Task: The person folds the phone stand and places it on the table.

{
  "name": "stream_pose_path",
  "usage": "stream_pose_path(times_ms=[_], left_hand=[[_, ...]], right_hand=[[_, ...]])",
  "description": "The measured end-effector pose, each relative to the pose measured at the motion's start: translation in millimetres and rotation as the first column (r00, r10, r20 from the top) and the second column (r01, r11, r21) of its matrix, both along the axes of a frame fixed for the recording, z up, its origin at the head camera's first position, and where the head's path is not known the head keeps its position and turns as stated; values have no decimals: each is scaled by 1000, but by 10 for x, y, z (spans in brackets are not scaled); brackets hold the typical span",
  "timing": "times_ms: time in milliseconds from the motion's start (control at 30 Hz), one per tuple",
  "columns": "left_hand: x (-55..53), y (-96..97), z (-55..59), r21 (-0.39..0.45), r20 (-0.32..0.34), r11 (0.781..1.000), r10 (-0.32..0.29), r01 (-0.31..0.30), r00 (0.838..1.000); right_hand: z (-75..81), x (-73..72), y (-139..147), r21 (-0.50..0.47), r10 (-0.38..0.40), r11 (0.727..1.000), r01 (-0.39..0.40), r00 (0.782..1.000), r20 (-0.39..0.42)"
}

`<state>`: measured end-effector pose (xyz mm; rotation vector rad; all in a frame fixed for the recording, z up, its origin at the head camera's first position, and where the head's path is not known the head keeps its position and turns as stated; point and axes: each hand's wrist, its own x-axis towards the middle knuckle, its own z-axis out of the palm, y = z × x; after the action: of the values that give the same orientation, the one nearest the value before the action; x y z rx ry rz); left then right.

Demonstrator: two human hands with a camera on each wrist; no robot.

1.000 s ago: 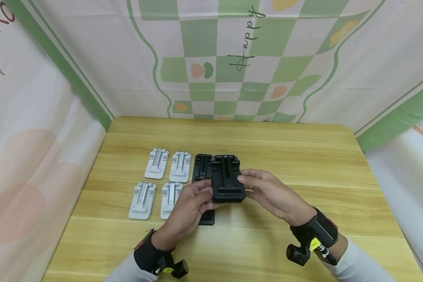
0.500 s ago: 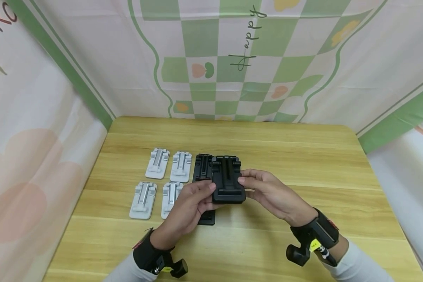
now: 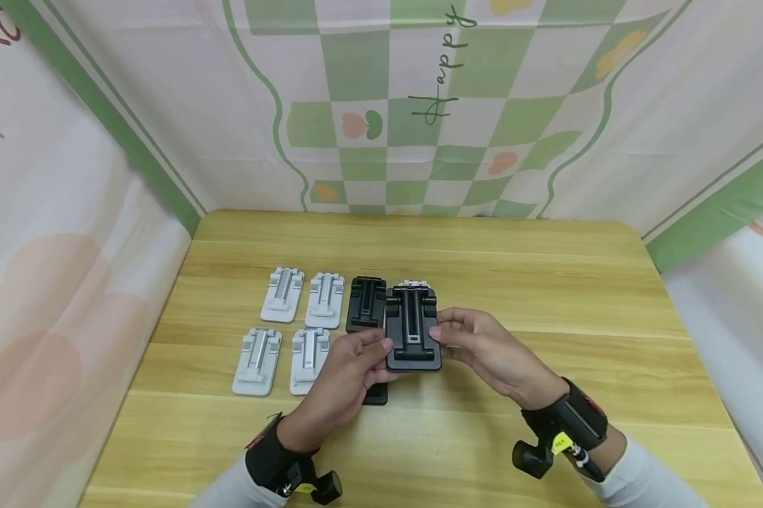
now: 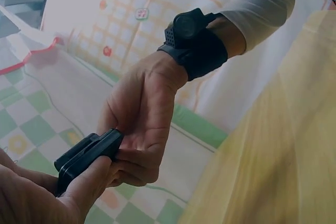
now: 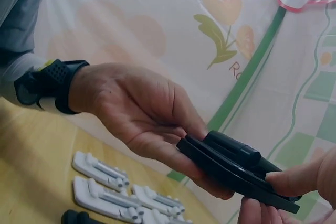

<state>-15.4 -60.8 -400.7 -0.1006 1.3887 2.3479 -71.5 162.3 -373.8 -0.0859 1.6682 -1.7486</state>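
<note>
My left hand [image 3: 346,374] and right hand [image 3: 492,353] together hold a folded black phone stand [image 3: 413,331] above the table, one at each side edge. The left thumb lies on its lower left corner, and the right thumb touches its right edge. Its hinged arm is folded flat against the plate, as the left wrist view also shows with the black phone stand [image 4: 89,156] seen edge-on. Just left of it, another black phone stand [image 3: 366,303] lies on the table. A third black phone stand [image 3: 376,395] is mostly hidden beneath my left hand.
Several white phone stands [image 3: 282,295] lie in rows on the left of the wooden table [image 3: 546,282]. Behind the held stand, the top of a white phone stand [image 3: 414,283] shows. A patterned cloth [image 3: 356,70] hangs along the table's back edge.
The held black stand has tilted so its face shows more fully, and it has shifted slightly toward me. The top of a white stand now shows behind it. Both hands keep their hold.
</note>
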Motion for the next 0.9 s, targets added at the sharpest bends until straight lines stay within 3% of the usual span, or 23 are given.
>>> stream_pose_path(times_ms=[267, 600, 733, 900], left_hand=[[45, 47, -132, -73, 46, 997, -26, 30, 999], [147, 151, -349, -163, 109, 984, -51, 68, 993], [185, 189, -356, -217, 134, 967, -108, 136, 985], [230, 227, -366, -327, 76, 913, -231, 243, 970]], right_hand=[[-139, 26, 52, 94, -10, 995, 10, 1000, -5], [-489, 155, 149, 166, 28, 986, -22, 999, -35], [-623, 196, 184, 199, 20, 980, -13, 999, -31], [-749, 229, 214, 259, -5, 966, 14, 999, -35]])
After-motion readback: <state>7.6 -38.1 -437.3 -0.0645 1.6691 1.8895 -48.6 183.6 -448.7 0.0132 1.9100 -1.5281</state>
